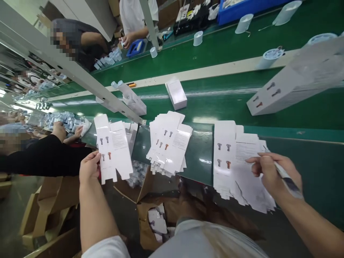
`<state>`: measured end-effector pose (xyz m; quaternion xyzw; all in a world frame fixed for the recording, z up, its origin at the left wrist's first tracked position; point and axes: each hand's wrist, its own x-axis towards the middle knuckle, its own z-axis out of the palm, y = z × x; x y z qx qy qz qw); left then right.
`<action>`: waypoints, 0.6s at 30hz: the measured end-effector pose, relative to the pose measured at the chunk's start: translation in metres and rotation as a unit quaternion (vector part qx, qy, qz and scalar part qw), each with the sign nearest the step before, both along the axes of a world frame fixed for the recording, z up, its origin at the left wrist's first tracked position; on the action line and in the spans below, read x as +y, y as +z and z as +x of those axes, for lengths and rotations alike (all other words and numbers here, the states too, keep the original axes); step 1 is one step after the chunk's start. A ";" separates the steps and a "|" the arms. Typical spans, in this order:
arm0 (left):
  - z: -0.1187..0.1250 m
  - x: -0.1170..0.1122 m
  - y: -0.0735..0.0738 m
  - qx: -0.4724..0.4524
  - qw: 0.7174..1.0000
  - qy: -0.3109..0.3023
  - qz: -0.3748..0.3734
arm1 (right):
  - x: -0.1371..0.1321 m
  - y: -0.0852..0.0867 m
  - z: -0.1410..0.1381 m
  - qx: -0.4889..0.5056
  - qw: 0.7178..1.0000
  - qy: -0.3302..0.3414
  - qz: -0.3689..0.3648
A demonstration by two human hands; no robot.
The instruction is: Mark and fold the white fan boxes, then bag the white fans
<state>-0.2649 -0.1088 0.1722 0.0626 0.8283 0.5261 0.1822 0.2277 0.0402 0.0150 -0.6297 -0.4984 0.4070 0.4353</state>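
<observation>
My left hand (89, 166) pinches the edge of a flat white carton blank (113, 150) printed with small grey and orange figures, held up at the left. My right hand (271, 172) is closed around a thin pen-like tool (287, 179) and rests over a fanned stack of the same flat blanks (236, 161) on the table edge. Another stack of blanks (168, 143) lies between my hands.
A green conveyor belt (215, 53) runs behind, carrying a folded white box (176, 94), white cylinders (244, 23) and a long white carton (292, 86). Open cardboard boxes (145, 211) stand below. Other people work at the left and far side; a black sleeve (45, 157) reaches in.
</observation>
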 end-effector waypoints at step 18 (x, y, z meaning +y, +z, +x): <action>0.073 0.091 -0.101 -0.174 0.920 -0.335 -0.105 | 0.002 0.009 -0.056 -0.152 0.972 0.126 0.124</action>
